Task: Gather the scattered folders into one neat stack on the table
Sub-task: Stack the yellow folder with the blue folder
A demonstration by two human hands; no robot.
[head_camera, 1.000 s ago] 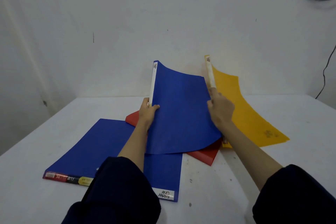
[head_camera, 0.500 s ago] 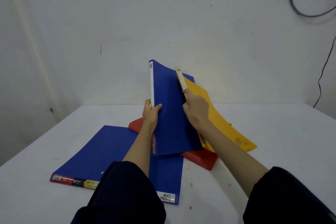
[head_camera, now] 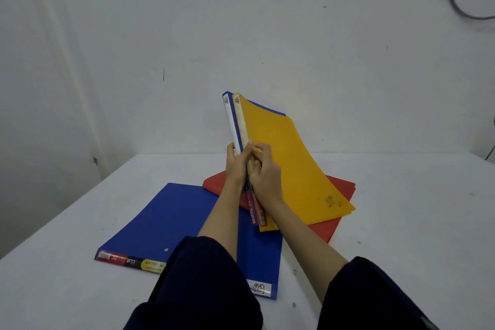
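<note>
Looking down over a white surface (head_camera: 401, 222), we see two folders lying flat: a large blue folder (head_camera: 171, 222) near our left sleeve, and a red folder (head_camera: 337, 225) behind it, its near corner overlapping the blue one. Above them we hold two more folders upright by their spines, pressed side by side: a yellow folder (head_camera: 289, 163) in front and a second blue folder (head_camera: 233, 126) just behind it, only its spine and top edge showing. Our left hand (head_camera: 235, 166) wraps the blue spine; our right hand (head_camera: 265, 171) pinches the yellow spine against it, both grips closed on the pair.

To do this step well, we judge that the two spines should be squared at their ends before the pair goes down, since the yellow cover bows outward and could slide. Laying them on the red folder, then drawing the flat blue one in, seems the tidiest order.

A second ago the two lifted folders were fanned well apart, one in each hand; now they meet spine to spine.
</note>
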